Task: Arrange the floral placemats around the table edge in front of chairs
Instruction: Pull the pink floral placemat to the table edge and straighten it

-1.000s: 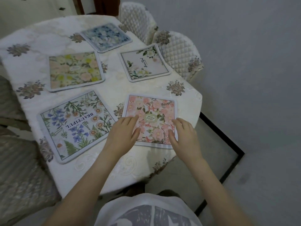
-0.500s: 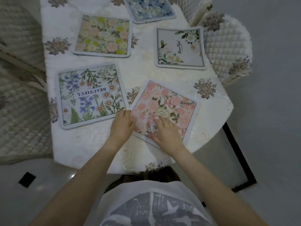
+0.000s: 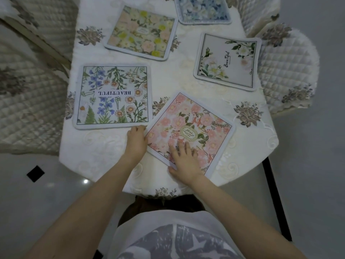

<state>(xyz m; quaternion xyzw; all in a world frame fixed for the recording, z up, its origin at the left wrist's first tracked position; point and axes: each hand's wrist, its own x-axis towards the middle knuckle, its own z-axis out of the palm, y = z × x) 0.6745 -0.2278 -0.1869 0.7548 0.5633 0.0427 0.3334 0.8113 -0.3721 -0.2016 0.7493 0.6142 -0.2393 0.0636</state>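
A pink floral placemat (image 3: 203, 124) lies turned diagonally near the table's front edge. My left hand (image 3: 136, 141) has its fingers curled at the mat's left corner. My right hand (image 3: 184, 161) lies flat on its near part, fingers spread, thumb along the edge. To the left lies a blue-flower placemat (image 3: 113, 94) printed "BEAUTIFUL". Behind it sits a yellow-and-pink placemat (image 3: 141, 32). A white rose placemat (image 3: 226, 60) lies at the right edge, and a blue placemat (image 3: 203, 10) at the far end.
The table (image 3: 104, 150) wears a white embroidered cloth. A quilted chair (image 3: 287, 68) stands at the right side and another quilted chair (image 3: 28, 101) at the left. Pale floor with a black tile (image 3: 35, 173) lies below left.
The pink placemat has turned from nearly square to diagonal. My left hand shifted to its left corner, my right hand slid onto its near part. The view tilted down over the table.
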